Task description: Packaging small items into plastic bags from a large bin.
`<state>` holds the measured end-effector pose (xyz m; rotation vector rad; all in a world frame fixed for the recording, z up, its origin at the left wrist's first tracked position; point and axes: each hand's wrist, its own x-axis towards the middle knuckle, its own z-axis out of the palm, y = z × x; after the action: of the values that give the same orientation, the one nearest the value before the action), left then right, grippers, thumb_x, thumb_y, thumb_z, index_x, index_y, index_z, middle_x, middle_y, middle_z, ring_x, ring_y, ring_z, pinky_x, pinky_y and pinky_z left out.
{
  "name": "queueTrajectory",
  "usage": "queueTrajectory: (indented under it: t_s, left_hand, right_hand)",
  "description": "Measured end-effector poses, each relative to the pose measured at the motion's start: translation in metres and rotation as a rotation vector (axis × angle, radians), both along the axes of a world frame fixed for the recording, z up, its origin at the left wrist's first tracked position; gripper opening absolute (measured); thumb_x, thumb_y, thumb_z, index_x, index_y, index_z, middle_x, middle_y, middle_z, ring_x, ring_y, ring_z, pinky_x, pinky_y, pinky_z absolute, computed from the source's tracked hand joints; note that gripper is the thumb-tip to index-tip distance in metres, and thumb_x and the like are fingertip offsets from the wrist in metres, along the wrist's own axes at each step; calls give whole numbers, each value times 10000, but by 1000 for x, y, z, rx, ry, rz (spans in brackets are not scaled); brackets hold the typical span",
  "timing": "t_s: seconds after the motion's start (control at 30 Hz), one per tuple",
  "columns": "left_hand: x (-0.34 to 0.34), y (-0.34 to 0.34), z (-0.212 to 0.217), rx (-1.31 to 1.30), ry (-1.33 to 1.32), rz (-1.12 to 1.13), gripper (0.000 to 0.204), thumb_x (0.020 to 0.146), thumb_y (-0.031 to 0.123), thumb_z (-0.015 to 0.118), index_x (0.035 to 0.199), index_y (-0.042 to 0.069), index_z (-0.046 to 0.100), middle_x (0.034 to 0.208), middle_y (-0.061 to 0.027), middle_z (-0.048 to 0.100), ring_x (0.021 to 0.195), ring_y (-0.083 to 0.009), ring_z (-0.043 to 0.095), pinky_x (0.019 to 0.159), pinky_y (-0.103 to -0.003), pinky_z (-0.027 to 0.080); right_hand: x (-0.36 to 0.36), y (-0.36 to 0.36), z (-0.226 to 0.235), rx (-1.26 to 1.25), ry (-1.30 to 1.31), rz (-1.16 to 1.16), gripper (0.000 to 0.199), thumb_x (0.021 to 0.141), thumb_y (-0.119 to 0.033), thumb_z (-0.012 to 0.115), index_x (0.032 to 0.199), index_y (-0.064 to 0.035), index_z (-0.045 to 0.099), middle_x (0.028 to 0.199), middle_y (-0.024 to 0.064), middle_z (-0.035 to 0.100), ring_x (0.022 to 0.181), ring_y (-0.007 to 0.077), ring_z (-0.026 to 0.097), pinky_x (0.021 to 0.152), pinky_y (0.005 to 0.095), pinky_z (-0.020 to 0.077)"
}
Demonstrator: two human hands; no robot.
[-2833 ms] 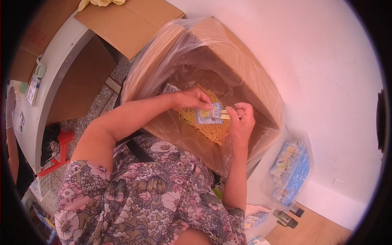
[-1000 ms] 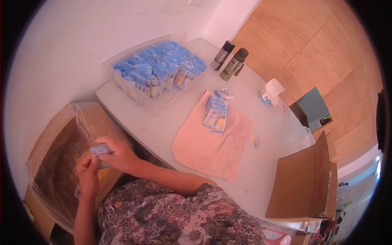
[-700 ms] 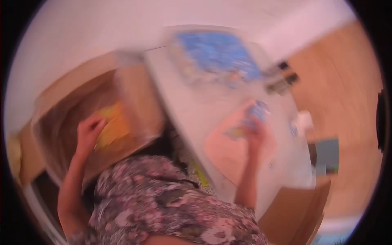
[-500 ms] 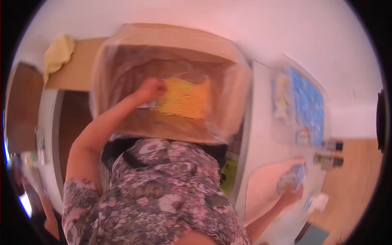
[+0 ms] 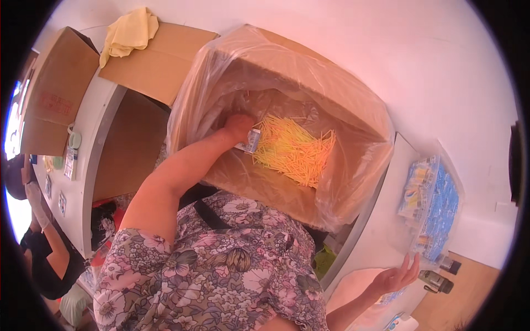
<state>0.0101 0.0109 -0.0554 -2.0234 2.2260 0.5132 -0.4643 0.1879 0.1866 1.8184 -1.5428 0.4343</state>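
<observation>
My left hand [image 5: 240, 128] reaches into a cardboard box [image 5: 326, 77] lined with clear plastic [image 5: 353, 160]. Its fingers are curled and mostly hidden, so what they grip does not show. A small clear packet with a printed label [image 5: 252, 141] lies against that hand; whether it is held cannot be told. Beside it spreads a loose heap of thin yellow and orange sticks [image 5: 295, 149]. My right hand [image 5: 395, 279] is raised at the lower right with fingers spread and nothing in them. A blue-and-white packet [image 5: 390, 297] lies partly hidden behind its wrist, on a pale pink surface [image 5: 353, 287].
A clear container of blue-and-white packets [image 5: 430, 204] stands on the right of the white table. Near it is a dark cylindrical object [image 5: 437, 281]. At upper left, a yellow cloth [image 5: 130, 33] lies on cardboard [image 5: 165, 60]. A co-worker's gloved hand [image 5: 37, 204] shows far left.
The view has turned, shifting the box rightward in the picture. My right hand has come off the blue-and-white packet and opened. My left hand stays in the box by the sticks.
</observation>
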Motion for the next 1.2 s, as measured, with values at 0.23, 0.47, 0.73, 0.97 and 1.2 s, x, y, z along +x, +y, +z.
queueTrajectory:
  t_s: [0.23,0.47,0.73,0.97,1.2]
  left_hand:
    - [2,-7,11,64,13,3,421,583,209,773,941,63,606,933,-126,632,937,-286,597,815,-384,479]
    - [2,-5,24,-11,60,32,156,690,90,606,829,89,678,900,-116,652,880,-289,623,758,-381,494]
    - [8,-7,30,76,111,42,187,724,80,547,853,58,681,916,-143,654,889,-294,631,739,-399,501]
    - [-1,9,52,-80,-8,14,158,702,68,554,787,1,668,826,-167,654,825,-297,638,716,-395,503]
    - [3,0,86,-76,200,-88,110,730,94,589,729,8,657,761,-160,648,714,-295,630,656,-373,495]
  right_hand:
    - [41,-20,16,-66,-83,103,206,829,64,522,1016,2,581,1159,169,542,1030,332,507,844,420,423]
    - [80,-46,3,20,-149,325,185,803,77,535,965,-8,559,1129,208,533,994,368,512,815,457,422]
    - [144,-57,-12,351,-343,540,177,749,79,555,902,9,611,1053,200,577,914,344,546,782,410,445]
    - [220,-103,-63,762,-442,702,162,768,-19,571,924,-16,616,1026,135,593,922,310,562,782,372,465]
    - [230,-159,-87,1033,-390,441,188,800,-119,564,944,-5,606,1006,188,591,929,363,565,789,413,458]
